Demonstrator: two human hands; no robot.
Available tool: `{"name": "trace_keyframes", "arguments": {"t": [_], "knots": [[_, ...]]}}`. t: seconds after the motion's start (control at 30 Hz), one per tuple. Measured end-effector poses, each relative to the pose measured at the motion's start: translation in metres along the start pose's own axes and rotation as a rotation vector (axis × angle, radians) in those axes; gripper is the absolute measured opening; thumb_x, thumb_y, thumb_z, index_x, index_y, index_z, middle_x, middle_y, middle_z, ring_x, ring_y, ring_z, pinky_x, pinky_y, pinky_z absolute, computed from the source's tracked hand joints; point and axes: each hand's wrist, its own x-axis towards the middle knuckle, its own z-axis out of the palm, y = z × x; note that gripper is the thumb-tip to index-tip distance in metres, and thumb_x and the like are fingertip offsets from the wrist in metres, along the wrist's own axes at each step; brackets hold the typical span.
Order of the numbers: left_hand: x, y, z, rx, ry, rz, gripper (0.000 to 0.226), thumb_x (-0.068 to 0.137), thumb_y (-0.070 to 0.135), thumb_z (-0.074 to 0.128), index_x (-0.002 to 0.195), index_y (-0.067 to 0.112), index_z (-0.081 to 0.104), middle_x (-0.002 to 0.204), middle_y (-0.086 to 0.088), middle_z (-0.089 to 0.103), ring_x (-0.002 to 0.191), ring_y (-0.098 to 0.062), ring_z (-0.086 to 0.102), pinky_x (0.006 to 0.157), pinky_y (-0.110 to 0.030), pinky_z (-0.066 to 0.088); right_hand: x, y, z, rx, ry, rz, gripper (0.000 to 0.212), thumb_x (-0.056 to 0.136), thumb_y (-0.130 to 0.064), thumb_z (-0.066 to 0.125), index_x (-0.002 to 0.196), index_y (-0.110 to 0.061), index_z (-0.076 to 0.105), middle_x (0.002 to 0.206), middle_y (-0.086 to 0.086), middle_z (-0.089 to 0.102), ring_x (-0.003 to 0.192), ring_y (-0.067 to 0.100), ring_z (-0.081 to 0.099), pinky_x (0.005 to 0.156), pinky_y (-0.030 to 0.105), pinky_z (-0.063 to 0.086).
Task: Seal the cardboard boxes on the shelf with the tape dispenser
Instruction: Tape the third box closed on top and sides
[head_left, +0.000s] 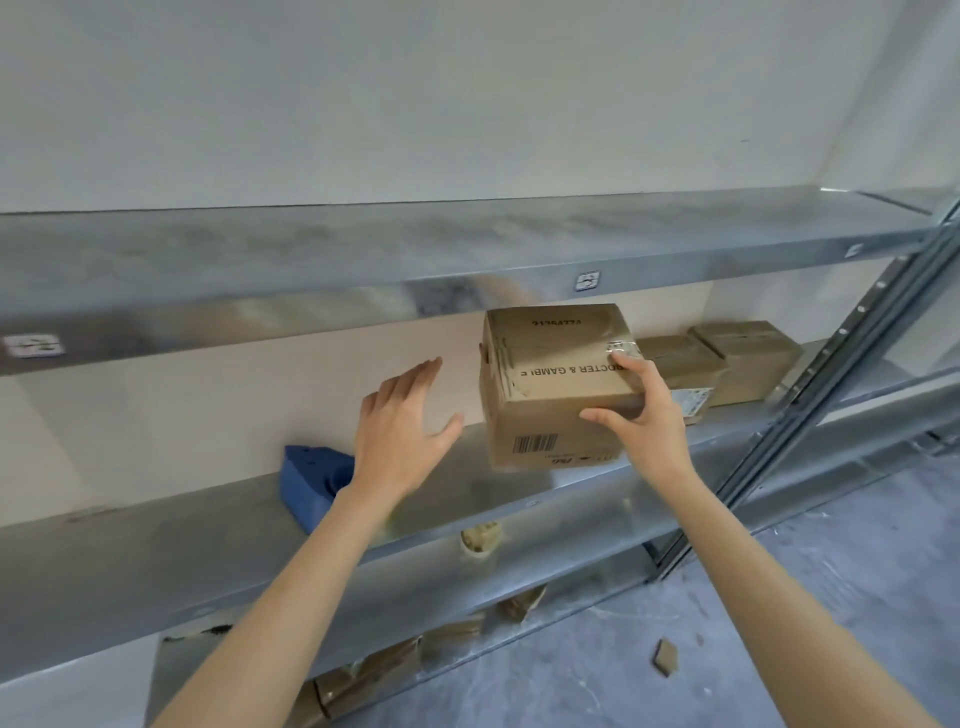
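Metal shelf (156, 545), where our right hand (644, 415) grips the box (550, 374); we should steady it with the open left hand (400, 431) before taping.

A single view: a wide-angle camera worn on the person's head, close in front of the middle shelf (156, 551), within arm's reach of it. It faces forward and down, seeing that shelf from above. The upper shelf (363, 244) lies just over it, the floor (779, 597) to its lower right.
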Motion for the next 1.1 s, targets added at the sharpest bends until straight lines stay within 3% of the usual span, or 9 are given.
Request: {"name": "trace_keyframes", "arguments": {"t": [0.1,0.27,0.47,0.67,0.93,1.1], "knots": [[0.011,0.016,0.023,0.047,-0.016,-0.049,0.074,0.086,0.058,0.045,0.151,0.023,0.039,0.151,0.002,0.046,0.134,-0.023,0.044,0.108,-0.04,0.034,0.02,0.027,-0.016,0.011,-0.045,0.012,0.075,0.065,-0.042,0.084,0.131,-0.039,0.049,0.133,-0.012,0.056,0.126,0.007,0.05,0.106,0.044,0.045],[0.024,0.027,0.052,0.09,-0.077,-0.086,0.079,0.085,0.063,0.04,0.153,0.024,0.034,0.154,0.002,0.043,0.137,-0.023,0.042,0.108,-0.04,0.034,0.043,0.062,-0.022,0.023,-0.093,0.033,0.077,0.065,-0.045,0.079,0.134,-0.029,0.049,0.135,-0.011,0.053,0.127,0.006,0.046,0.111,0.04,0.041],[0.058,0.025,0.084,0.07,-0.089,-0.144,0.081,0.09,0.05,0.06,0.157,0.025,0.022,0.157,0.001,0.037,0.142,-0.022,0.035,0.112,-0.038,0.029,0.069,0.101,-0.014,0.008,-0.144,0.051,0.077,0.064,-0.054,0.077,0.133,-0.037,0.046,0.137,-0.012,0.054,0.129,0.008,0.047,0.108,0.039,0.042],[0.083,0.02,0.109,0.051,-0.125,-0.158,0.077,0.089,0.044,0.064,0.154,0.021,0.03,0.155,0.0,0.04,0.141,-0.023,0.035,0.11,-0.038,0.03,0.078,0.134,-0.012,-0.001,-0.155,0.102,0.084,0.063,-0.064,0.075,0.137,-0.038,0.045,0.14,-0.015,0.052,0.132,0.008,0.046,0.108,0.041,0.043],[0.089,0.029,0.135,0.056,-0.146,-0.189,0.077,0.091,0.048,0.061,0.155,0.024,0.026,0.159,0.003,0.033,0.146,-0.02,0.028,0.117,-0.038,0.024,0.079,0.153,-0.013,-0.019,-0.167,0.072,0.08,0.063,-0.06,0.079,0.133,-0.041,0.044,0.137,-0.018,0.052,0.129,0.006,0.046,0.104,0.028,0.039],[0.082,0.042,0.139,0.051,-0.158,-0.223,0.077,0.091,0.048,0.061,0.155,0.024,0.026,0.161,0.004,0.028,0.148,-0.019,0.024,0.117,-0.04,0.025,0.079,0.152,-0.019,-0.066,-0.212,0.051,0.081,0.067,-0.065,0.075,0.136,-0.037,0.042,0.138,-0.008,0.046,0.125,0.005,0.043,0.098,0.023,0.036]]}}
